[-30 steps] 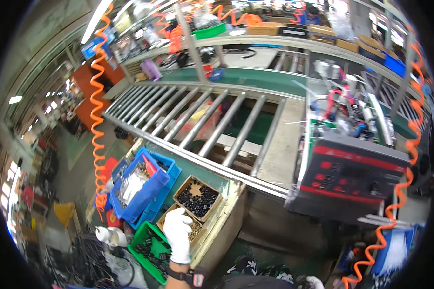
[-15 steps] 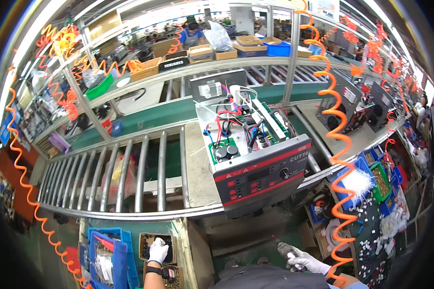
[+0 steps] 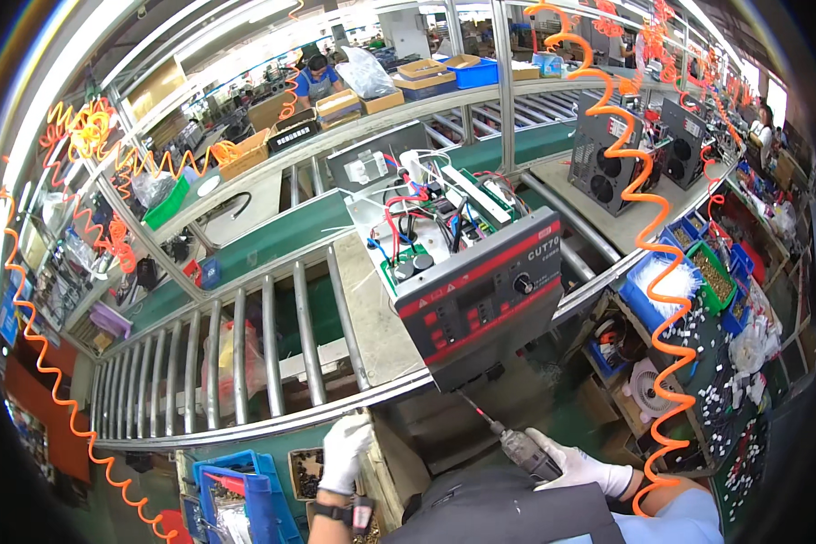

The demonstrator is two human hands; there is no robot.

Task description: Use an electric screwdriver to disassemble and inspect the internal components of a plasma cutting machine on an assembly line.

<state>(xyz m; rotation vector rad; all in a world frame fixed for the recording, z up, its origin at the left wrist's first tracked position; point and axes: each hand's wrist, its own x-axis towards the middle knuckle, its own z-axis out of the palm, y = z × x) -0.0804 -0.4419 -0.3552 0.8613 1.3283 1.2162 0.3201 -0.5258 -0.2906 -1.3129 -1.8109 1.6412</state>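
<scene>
My right hand (image 3: 582, 464), in a white glove, is wrapped round a grey power screwdriver (image 3: 526, 451). Its long bit points up and left, toward the lower edge of a metal-cased electrical unit (image 3: 482, 313). That unit stands on the line with its top off, its dark front panel with red stripes facing me and wires and circuit boards showing inside. Raised beside a cardboard box of small dark parts (image 3: 307, 473) is my gloved left hand (image 3: 345, 450). Its fingers are drawn together; whatever they may hold is too small to make out.
A metal roller conveyor (image 3: 236, 358) runs off to the left. Blue bins (image 3: 245, 494) stand at lower left. Orange coiled hoses (image 3: 648, 195) hang on both sides. More units (image 3: 607, 163) sit further right, near bins of small parts (image 3: 712, 276). Across the line a person (image 3: 315, 80) is at work.
My left hand has come up out of the parts box and moved right. The screwdriver in my right hand has risen and swung up toward the unit's underside. The whole view has shifted.
</scene>
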